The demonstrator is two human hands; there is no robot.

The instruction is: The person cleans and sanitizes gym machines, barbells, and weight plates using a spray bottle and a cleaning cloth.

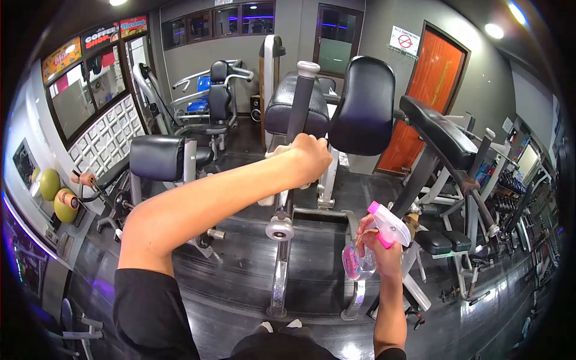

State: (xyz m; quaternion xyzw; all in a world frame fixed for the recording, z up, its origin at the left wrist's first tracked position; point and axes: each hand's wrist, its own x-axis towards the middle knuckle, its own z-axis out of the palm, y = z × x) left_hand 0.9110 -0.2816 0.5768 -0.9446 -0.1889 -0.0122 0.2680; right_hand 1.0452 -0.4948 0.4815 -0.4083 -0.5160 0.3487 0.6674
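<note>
My right hand [384, 252] is wrapped round the neck of a clear spray bottle [391, 227] with a white and pink trigger head and a pink label. The bottle is upright, its pink nozzle pointing up and to the left. My left arm reaches across the front of a gym machine, and my left hand [310, 159] is closed, knuckles up, at the lower end of a black grip handle [298, 111] with a silver cap. What the left fingers hold is hidden. Just right of that hand is a black padded backrest [363, 105].
The machine's silver frame [279, 279] stands on the dark floor before my feet. A second black pad [441, 132] and handle rise at the right. Another padded machine [157, 159] is at the left, and dumbbell racks [510, 192] line the far right.
</note>
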